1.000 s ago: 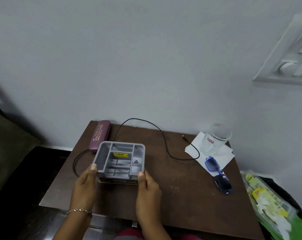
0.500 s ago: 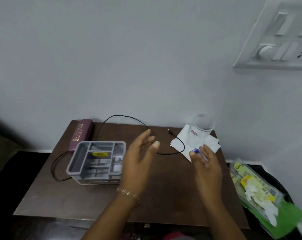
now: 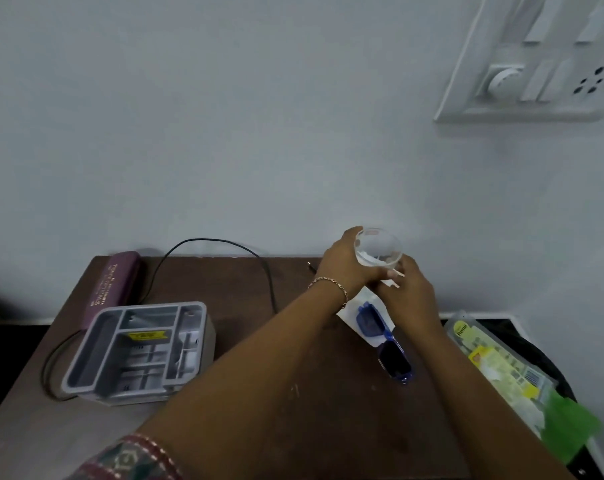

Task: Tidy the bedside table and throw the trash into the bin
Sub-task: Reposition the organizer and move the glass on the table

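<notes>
Glass is the danger — we hold the clear drinking glass (image 3: 377, 249) with our left hand (image 3: 349, 268) wrapped around it, above the brown bedside table (image 3: 259, 393). Our right hand (image 3: 409, 289) pinches the white paper napkin (image 3: 369, 306) — a quick pull may drag the blue sunglasses (image 3: 383, 341).

Table (image 3: 259, 375) centre clear; organiser (image 3: 137, 351) left, sunglasses (image 3: 383, 341) right.
</notes>
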The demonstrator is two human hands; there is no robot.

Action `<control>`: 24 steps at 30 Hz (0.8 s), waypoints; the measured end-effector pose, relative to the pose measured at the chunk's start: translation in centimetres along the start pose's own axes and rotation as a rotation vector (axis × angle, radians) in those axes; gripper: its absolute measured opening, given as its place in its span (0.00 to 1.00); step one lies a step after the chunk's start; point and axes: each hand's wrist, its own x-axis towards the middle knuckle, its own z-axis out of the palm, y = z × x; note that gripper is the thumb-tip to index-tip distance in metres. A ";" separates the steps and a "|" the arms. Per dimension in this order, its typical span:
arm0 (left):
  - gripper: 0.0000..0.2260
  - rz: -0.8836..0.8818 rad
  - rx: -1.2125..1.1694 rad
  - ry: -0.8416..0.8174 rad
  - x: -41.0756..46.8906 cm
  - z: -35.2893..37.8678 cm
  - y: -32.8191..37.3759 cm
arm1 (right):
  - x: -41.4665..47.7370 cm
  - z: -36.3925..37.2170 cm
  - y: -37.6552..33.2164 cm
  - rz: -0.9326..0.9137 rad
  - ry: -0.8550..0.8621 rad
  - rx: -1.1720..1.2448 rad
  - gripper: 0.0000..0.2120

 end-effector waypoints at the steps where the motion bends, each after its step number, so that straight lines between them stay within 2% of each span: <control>1: 0.35 0.003 0.032 0.004 0.1 -0.1 -0.1 | 0.1 -0.1 0.1 -0.005 0.006 -0.007 0.20; 6: 0.33 0.081 0.071 0.091 -1.0 -2.1 1.1 | -0.6 -0.1 -1.8 -0.105 0.029 0.017 0.18; 10: 0.33 0.135 0.143 0.205 -2.4 -6.5 2.4 | -1.4 1.4 -5.8 -0.210 -0.025 0.110 0.18; 13: 0.33 0.085 0.282 0.251 -2.7 -10.7 1.8 | -1.2 4.6 -8.1 -0.242 -0.110 0.107 0.18; 18: 0.35 -0.056 0.491 0.181 -3.6 -17.0 -1.6 | -1.6 11.5 -9.3 -0.197 -0.346 0.143 0.16; 24: 0.32 -0.187 0.459 0.263 -4.8 -21.1 -5.6 | -2.7 17.1 -10.4 -0.176 -0.522 0.169 0.20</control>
